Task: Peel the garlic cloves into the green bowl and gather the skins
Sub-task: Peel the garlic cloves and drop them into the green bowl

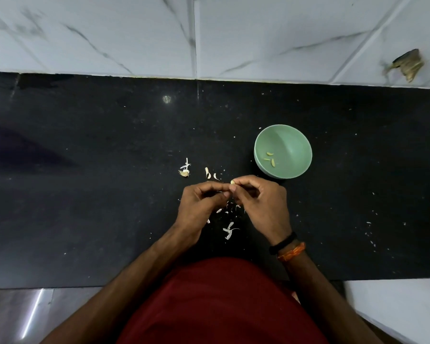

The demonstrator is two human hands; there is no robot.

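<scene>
Both my hands, left [204,198] and right [260,194], pinched one garlic clove [233,182] beside the green bowl [297,135]; stripping skin gently seemed wisest.

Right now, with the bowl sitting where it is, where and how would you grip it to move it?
Grip the bowl at its right rim, thumb inside and fingers outside, coming from the right. It stands upright and open, with that rim bare. The cloves lie low on the left inside, and both hands work close to its near-left edge.
</scene>
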